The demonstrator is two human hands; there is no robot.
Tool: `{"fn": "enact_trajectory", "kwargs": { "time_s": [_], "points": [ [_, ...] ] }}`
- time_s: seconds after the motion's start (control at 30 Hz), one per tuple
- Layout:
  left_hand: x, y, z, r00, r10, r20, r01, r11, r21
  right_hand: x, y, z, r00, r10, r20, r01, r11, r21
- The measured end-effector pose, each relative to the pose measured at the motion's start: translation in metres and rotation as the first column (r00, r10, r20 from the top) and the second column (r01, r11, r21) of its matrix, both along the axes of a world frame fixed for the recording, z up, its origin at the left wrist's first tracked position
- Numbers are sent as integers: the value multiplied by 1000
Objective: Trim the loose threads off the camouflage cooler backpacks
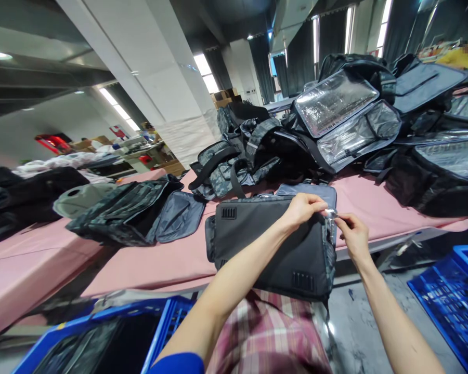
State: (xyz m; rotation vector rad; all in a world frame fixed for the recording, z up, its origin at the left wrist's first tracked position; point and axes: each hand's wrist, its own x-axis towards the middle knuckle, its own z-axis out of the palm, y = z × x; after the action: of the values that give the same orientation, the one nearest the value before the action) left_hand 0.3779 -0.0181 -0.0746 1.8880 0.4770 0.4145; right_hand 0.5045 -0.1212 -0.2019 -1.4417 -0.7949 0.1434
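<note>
- left hand [304, 209] in a pinch; left forearm [237, 280] slanting up-right;
- right hand [355, 238] also pinching; right forearm [390, 306] slanting up-left;
- fingertips [318, 206] of both close together

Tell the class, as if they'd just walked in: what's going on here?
A person works on a dark grey fabric bag at the edge of a table covered in pink cloth. The left hand and right hand meet at its upper right corner, pinching some shiny silver material; exactly what part it is can't be told. Behind lie more dark bags, including an open one with silver lining. Blue plastic crates stand on both sides.
</note>
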Motion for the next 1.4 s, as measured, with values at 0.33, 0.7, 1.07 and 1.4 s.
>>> {"fn": "enact_trajectory", "kwargs": {
  "time_s": [0.33,0.7,1.07,1.4],
  "points": [
    [-23,5,0,905,-305,-298,424,708,565,-25,-63,-24,987,0,159,13,997,-77],
    [-26,8,-8,903,-320,-287,426,585,690,-31,-51,-24,958,14,286,0,999,-49],
    [-23,11,-10,887,-334,-320,461,600,653,-27,-44,-26,964,43,261,-51,998,22],
    [-22,13,-12,886,-344,-309,460,580,673,-24,-39,-39,995,76,61,-79,996,47]
  ]
}}
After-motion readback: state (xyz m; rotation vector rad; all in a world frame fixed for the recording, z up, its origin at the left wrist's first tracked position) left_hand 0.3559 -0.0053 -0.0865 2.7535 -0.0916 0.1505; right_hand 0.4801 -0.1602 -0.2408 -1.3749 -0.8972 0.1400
